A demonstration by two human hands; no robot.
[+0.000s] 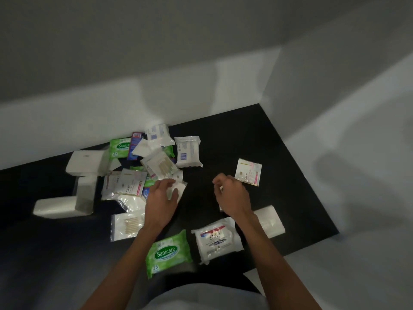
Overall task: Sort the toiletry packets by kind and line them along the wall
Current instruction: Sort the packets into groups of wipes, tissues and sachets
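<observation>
Black bench, white wall; green Sanicare packs, white Dove pack, and a blurred box that looks blue and red.

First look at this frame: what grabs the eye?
The jumbled pile of packets on the black top, mid-left against the wall, with the left hand gripping a white packet at its near edge. Nearest the camera, a green Sanicare pack lies beside a white Dove pack. The right hand hangs curled between them and a lone Dove sachet; whether it holds anything is unclear.
</observation>
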